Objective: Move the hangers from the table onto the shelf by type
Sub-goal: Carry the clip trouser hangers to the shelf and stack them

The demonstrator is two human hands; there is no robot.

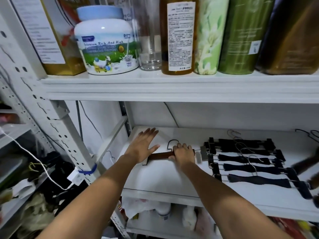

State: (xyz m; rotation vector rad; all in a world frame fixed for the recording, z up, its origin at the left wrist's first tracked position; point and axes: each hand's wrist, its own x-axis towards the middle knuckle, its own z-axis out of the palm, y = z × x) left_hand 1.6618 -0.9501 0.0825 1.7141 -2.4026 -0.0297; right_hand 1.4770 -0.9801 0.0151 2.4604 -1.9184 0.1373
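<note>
2 arms in view. Left forearm (96, 190): bare along its whole visible length, slim, narrowing toward the wrist. Right forearm (224, 200): same, bare from frame edge to wrist. Left grip (144, 146): bare, back of hand in view, fingers and thumb distinct. Right grip (183, 155): bare, back of hand and knuckles in view, outline slightly blurred. Both forearms unevenly lit, with shaded patches.

Middle shelf (164, 180): single hanger (160, 155) lies left — row of hangers (245, 159) just right of it. Containers (105, 47) stand on the upper shelf (172, 87) above.
</note>
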